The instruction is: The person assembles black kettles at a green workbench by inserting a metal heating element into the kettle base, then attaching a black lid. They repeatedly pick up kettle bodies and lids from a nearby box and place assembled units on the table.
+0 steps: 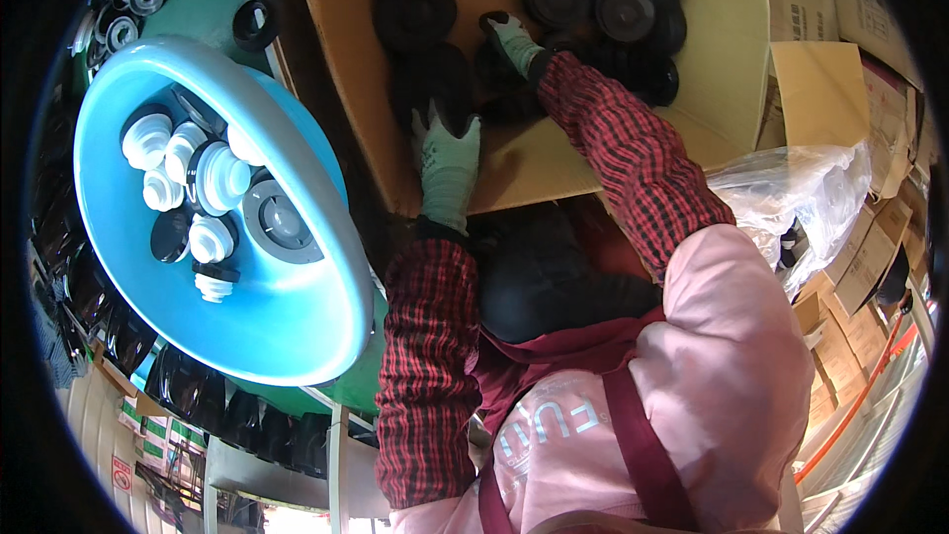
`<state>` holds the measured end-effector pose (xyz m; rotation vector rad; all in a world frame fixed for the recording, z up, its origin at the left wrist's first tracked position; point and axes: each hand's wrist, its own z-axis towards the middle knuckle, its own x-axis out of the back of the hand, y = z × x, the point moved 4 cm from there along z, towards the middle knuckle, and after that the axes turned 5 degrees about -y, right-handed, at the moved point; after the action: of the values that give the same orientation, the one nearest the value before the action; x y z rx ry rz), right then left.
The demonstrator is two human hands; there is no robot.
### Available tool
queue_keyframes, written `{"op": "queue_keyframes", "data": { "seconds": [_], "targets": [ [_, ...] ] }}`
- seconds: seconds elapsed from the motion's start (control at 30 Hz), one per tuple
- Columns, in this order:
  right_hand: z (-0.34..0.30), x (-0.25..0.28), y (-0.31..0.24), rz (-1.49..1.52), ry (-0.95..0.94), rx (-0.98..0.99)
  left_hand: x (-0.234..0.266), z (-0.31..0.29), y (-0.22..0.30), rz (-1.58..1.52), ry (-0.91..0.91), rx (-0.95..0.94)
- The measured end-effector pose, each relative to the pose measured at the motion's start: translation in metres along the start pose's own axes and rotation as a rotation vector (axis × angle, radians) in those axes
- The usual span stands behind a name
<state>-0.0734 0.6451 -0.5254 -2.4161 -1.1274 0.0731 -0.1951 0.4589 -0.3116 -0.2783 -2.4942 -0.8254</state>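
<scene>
Black lids (625, 13) occupy the carton (727, 30), white stoppers (219, 178) the basin (267, 326).

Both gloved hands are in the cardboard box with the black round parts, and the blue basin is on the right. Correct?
No: the head view shows the blue basin on the left. The left hand and right hand are indeed in the cardboard box.

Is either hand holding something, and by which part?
I can't tell: the left hand is at the near edge of a round black piece, the right hand among other pieces, but dark surfaces hide any grip.
</scene>
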Motion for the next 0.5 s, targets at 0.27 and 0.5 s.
{"op": "queue_keyframes", "data": {
  "seconds": [0.27,0.5],
  "targets": [
    [0.004,0.017,0.02,-1.15,0.02,0.059,0.007,0.004,-0.004,0.04,-0.064,0.126],
    [-0.069,-0.001,0.017,-1.174,-0.274,0.281,0.006,0.008,-0.009,0.004,-0.065,0.152]
  ]
}}
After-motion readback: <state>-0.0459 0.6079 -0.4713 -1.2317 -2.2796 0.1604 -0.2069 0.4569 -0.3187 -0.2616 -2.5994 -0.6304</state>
